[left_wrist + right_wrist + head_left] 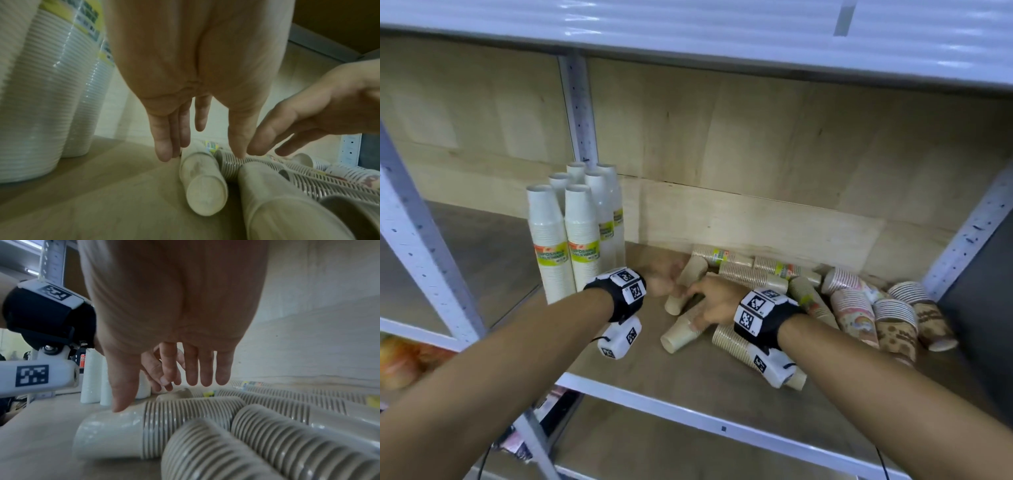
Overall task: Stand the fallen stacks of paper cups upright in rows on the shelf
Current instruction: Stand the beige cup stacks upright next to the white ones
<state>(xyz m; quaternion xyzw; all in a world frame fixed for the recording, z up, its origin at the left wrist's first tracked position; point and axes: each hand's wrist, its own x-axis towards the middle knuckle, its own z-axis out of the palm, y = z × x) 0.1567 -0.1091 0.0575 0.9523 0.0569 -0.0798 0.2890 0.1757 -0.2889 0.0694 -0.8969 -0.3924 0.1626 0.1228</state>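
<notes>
Spanning the whole scene, the shelf is a wooden board in a white metal frame, with a plywood back panel that gives standing stacks something to line up against. At its left rear stand the upright white stacks, six sleeves of cups set bottoms-up in two tight rows; I judge they are packed close so that each props its neighbour and the rows can grow rightward.

To their right lies the fallen heap, many sleeves of ribbed beige and patterned cups on their sides, crossing and leaning on one another. That tangle probably explains why both hands work at its left edge, where the stacks lie freest and nearest the standing rows.

The nearest beige stack lies on the board with its closed bottom toward the person, just beside a second beige stack.

The left hand hovers over the nearest stack, fingers straight, slightly spread and pointing down, holding nothing. The right hand reaches in close beside it, fingers extended and fanned, its thumb tip touching the second stack's end cup; no grip has closed. Two hands suit a long, floppy sleeve, which could buckle if lifted by one end.
</notes>
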